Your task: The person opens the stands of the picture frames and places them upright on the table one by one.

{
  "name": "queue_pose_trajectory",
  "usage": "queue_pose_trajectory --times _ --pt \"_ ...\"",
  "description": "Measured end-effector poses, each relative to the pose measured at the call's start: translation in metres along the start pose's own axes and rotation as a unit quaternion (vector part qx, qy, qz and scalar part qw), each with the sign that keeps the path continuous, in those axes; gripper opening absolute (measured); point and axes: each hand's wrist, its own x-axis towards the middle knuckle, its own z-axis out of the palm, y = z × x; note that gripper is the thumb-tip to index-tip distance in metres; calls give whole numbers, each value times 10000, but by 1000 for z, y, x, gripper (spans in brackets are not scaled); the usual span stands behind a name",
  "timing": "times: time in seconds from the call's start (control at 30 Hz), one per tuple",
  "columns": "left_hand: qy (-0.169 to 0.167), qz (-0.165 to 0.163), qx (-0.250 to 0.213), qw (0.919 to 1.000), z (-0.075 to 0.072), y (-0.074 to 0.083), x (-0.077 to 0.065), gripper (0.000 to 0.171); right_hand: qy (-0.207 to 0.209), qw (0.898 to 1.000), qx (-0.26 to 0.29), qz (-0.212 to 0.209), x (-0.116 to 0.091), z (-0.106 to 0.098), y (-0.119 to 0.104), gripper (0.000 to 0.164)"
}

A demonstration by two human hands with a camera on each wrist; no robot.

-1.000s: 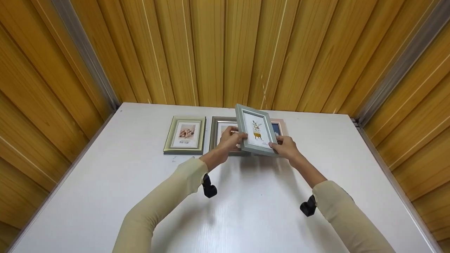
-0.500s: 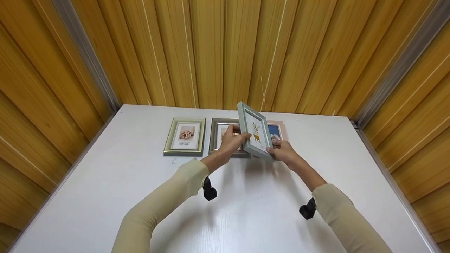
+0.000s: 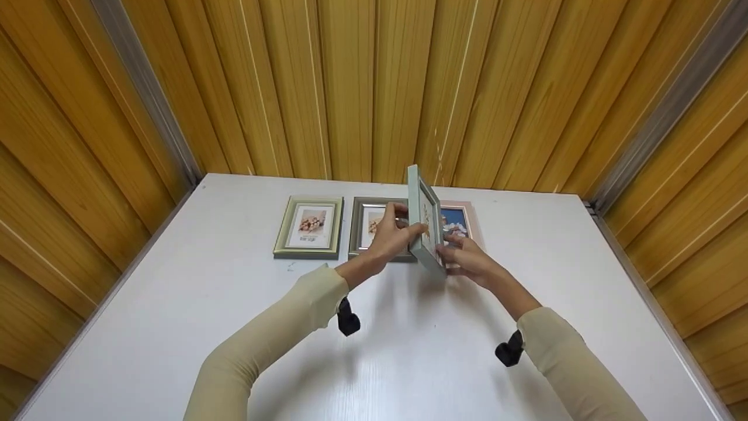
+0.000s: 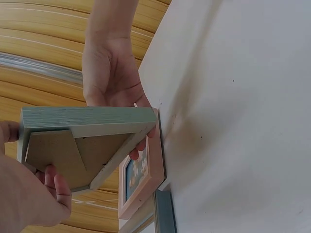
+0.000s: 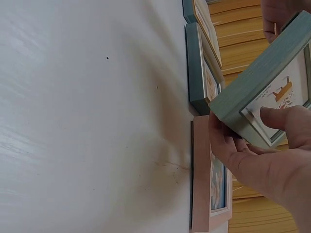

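Both hands hold a grey-green picture frame, raised above the table and turned nearly edge-on in the head view. My left hand grips its left side, the thumb at the front edge. In the left wrist view, fingers of that hand reach the brown backing and its stand flap. My right hand pinches the lower right corner, its thumb on the front and fingers behind, as the right wrist view shows. A plant drawing is visible inside the frame. Below lie a silver-grey frame and a pink frame, both partly covered.
A gold-green frame lies to the left on the white table. Yellow wood-look panels rise behind the table and along both sides. Black wrist-worn devices hang beneath the sleeves.
The grey-green frame has turned from facing the head camera to nearly edge-on, its left side shifting slightly right. More of the pink frame shows. Both hands keep their grip.
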Motion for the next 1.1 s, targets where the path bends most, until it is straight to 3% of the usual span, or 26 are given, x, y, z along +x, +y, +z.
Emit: queue_pose_trajectory --times 0.27,0.47,0.73,0.97,1.1 --pt "-148 90 89 9998 3 5 -9 52 -323 9992 223 -98 1 1 7 63" --pt "-345 408 222 9983 6 8 -17 54 -484 9975 480 -161 2 0 9 58" --pt "-824 730 558 9924 6 10 -21 59 -702 9944 712 -337 1 -3 12 59" --pt "-1378 739 512 9864 -1 2 -21 58 -869 9919 870 -328 -3 -5 15 59" --pt "-1737 928 536 9790 -6 -4 -23 58 -871 9919 825 -416 -5 -7 16 59"
